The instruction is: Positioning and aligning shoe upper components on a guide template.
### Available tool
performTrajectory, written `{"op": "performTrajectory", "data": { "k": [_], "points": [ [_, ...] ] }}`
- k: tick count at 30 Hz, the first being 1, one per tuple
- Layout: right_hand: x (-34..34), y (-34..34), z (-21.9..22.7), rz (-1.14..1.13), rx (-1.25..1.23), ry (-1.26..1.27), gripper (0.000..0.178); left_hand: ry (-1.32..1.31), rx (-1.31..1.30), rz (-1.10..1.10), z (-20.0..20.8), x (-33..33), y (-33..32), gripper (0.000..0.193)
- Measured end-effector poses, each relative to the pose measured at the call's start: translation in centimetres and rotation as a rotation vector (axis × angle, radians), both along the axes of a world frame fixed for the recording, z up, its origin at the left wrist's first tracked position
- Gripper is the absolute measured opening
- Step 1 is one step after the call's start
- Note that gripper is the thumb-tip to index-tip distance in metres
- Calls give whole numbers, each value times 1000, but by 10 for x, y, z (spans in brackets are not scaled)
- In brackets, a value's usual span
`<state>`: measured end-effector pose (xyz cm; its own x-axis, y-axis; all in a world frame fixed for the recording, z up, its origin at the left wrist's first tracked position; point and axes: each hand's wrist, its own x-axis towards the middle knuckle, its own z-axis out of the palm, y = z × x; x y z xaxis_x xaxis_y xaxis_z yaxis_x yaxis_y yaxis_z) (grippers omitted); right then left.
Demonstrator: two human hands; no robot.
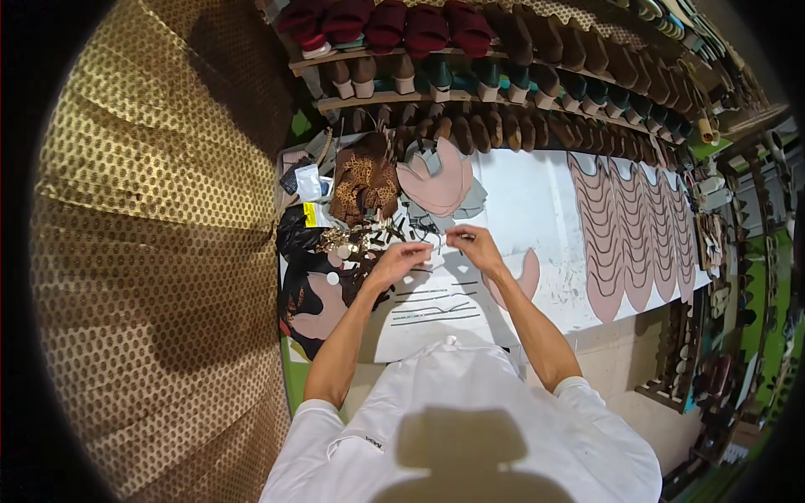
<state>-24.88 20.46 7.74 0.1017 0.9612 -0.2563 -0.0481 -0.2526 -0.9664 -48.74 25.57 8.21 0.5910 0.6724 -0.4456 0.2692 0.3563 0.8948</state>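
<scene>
Both arms reach over a white work table [526, 220]. My left hand [405, 260] has its thumb and fingers pinched together above the table. Close by on the right, my right hand [474, 246] is pinched too, its fingertips facing the left ones. Something thin seems to be between them, too small to make out. Several thin dark strips [436, 313] lie in rows on the table just below the hands. A curved pink piece [527, 278] lies by my right wrist, partly hidden by the forearm.
Overlapping curved pink pieces [597, 243] form columns on the right. Beyond my hands are pink cutouts [438, 186] on grey ones and leopard-print pieces [362, 186]. A black bag [296, 232] sits left. Shelves of shoes [426, 30] stand behind; a patterned gold curtain [159, 251] hangs left.
</scene>
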Motion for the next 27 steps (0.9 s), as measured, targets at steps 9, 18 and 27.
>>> {"op": "performTrajectory", "data": {
  "k": [9, 18, 27],
  "points": [
    [-24, -53, -60, 274, -34, -389, 17, 354, 497, -108, -54, -41, -44, 20],
    [-23, -55, -55, 384, 202, -807, 12, 505, 928, -212, -59, -55, -55, 15],
    [8, -64, -54, 218, 229, -915, 9, 656, 993, -92, -50, -78, -61, 20]
  ]
}}
